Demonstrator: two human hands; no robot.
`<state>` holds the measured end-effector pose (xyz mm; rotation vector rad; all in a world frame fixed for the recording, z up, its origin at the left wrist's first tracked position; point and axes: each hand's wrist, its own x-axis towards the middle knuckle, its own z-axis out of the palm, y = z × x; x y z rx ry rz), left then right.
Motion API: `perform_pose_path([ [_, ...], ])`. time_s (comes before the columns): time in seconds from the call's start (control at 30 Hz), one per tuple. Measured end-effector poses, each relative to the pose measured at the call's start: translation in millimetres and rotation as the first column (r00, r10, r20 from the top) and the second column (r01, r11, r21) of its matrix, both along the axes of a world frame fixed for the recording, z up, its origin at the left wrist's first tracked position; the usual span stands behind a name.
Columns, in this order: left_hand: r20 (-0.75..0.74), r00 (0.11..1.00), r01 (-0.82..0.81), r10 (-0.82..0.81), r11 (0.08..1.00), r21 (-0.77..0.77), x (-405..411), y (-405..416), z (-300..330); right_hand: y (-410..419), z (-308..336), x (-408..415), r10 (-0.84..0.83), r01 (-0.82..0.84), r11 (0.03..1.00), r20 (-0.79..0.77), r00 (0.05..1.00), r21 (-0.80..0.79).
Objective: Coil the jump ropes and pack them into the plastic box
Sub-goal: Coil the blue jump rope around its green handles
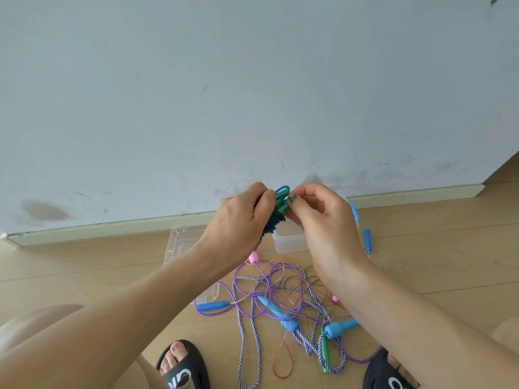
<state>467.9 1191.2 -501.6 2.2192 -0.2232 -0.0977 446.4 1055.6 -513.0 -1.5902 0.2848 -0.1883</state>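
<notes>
Nearest the camera, two black slides (184, 366) rest on the wooden floor (84, 265), and between them sprawls the tangle of loose jump ropes (278, 301): a purple cord, a blue-and-white braided one, a thin amber one, with blue handles and a green handle among the loops. Beyond the tangle, both bare forearms reach forward and meet above it. The left hand (241, 217) has its fingers curled round a coiled rope bundle (273, 223), dark teal windings wrapped about a green handle, with blue loops standing out of the top of the grip. The right hand (323, 217) pinches the top end of that same bundle between thumb and forefinger, the other fingers loosely curled; the two hands all but touch. Just behind the bundle, partly hidden by the hands, stands the clear plastic box (289, 242), and its clear lid (185, 248) lies flat to the left of the tangle. Two more blue handles (367, 240) lie right of the box. Farther still, the skirting and a scuffed pale wall (252, 94) close the floor.
</notes>
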Motion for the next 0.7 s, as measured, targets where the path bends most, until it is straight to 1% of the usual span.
perform_pose_path([
  [0.1,0.008,1.000,0.000,0.000,1.000,0.008,1.4,-2.1,-0.8,-0.8,-0.8,1.4,-0.003,0.003,1.000,-0.004,1.000,0.014],
  [0.27,-0.119,0.993,-0.035,0.021,0.993,-0.114,4.0,-4.9,2.1,-4.7,1.7,6.2,0.015,-0.015,0.999,-0.006,1.000,0.046],
  [0.33,-0.140,0.990,-0.036,0.017,0.990,-0.139,4.2,-4.2,2.9,-6.8,4.1,7.2,0.029,-0.029,0.997,0.006,1.000,0.073],
  [0.4,-0.141,0.990,-0.029,0.008,0.988,-0.152,4.5,-3.8,3.7,-8.9,6.4,8.0,0.032,-0.034,0.993,0.014,0.999,0.116],
  [0.57,-0.141,0.990,-0.015,-0.008,0.988,-0.156,3.6,-2.3,3.7,-13.6,10.4,12.1,0.079,-0.069,0.976,-0.041,0.996,0.208],
  [0.7,-0.083,0.996,0.006,-0.017,0.992,-0.127,1.9,-3.6,4.4,-14.9,11.7,11.5,0.138,-0.124,0.972,-0.055,0.989,0.200],
])
